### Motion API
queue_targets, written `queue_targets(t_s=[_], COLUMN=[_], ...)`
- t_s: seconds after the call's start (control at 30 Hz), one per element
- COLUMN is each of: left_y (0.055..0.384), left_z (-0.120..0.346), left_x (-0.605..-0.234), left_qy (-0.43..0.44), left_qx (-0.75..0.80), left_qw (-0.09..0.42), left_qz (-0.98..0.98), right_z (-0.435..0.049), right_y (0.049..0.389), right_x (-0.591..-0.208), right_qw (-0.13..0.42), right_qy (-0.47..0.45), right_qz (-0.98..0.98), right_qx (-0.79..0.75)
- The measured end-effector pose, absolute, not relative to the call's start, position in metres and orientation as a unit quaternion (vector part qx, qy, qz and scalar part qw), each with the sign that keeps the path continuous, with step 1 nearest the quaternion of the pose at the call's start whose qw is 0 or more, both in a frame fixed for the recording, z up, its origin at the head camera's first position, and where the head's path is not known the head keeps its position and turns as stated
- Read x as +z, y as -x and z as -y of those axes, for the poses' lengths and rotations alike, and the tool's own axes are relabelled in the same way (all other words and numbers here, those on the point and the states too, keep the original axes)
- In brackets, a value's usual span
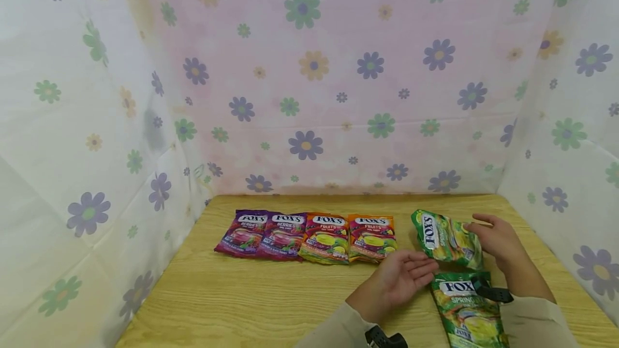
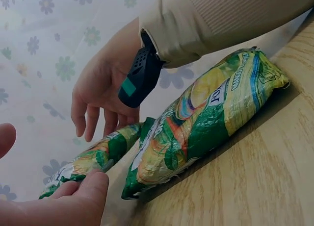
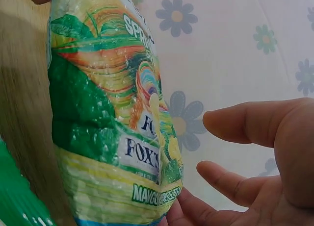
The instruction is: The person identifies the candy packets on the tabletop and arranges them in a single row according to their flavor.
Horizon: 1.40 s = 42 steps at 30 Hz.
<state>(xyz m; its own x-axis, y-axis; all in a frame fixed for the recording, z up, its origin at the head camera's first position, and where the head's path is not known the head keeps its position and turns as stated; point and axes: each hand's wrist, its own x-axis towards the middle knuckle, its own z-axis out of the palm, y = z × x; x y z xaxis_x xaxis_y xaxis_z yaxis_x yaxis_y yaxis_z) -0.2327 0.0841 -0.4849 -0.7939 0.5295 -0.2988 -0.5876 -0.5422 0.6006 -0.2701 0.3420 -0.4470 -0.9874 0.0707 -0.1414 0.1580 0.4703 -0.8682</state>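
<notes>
A green FOX'S candy bag (image 1: 447,239) is turned sideways between the two hands at the right of the table. My left hand (image 1: 403,278) has its palm turned up, and its extended fingers touch the bag's lower left corner. At the bag's other end is my right hand (image 1: 498,238); the right wrist view shows its thumb (image 3: 240,123) spread away from the bag (image 3: 108,108), with lower fingers against the bag's edge. A second green bag (image 1: 466,305) lies closer to me, partly beneath the right wrist. In the left wrist view it fills the middle (image 2: 206,113).
Two purple berry bags (image 1: 244,235) (image 1: 282,236) lie left in a row with a yellow-orange fruit bag (image 1: 325,238) and an orange one (image 1: 372,238). Flowered cloth (image 1: 309,69) walls the wooden table (image 1: 232,299) at the back and both sides.
</notes>
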Motion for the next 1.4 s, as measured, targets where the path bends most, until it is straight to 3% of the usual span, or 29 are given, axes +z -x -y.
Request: queue_targets(t_s=[0.4,1.17,1.4], left_y=[0.238,0.249,0.252], left_z=[-0.073,-0.062,-0.06], left_x=[-0.475,-0.475,-0.475], left_qy=[0.003,-0.005,0.01], left_qx=[0.888,0.893,0.901], left_qw=[0.295,0.259,0.227], left_qz=[-0.352,-0.369,-0.369], right_z=[-0.338,-0.332,-0.332], right_y=[0.266,0.266,0.264], right_x=[-0.44,-0.436,-0.435], right_qw=[0.017,-0.023,-0.021], right_qy=[-0.041,-0.051,-0.025], right_qz=[-0.855,-0.86,-0.866], right_qx=[-0.516,-0.506,-0.5])
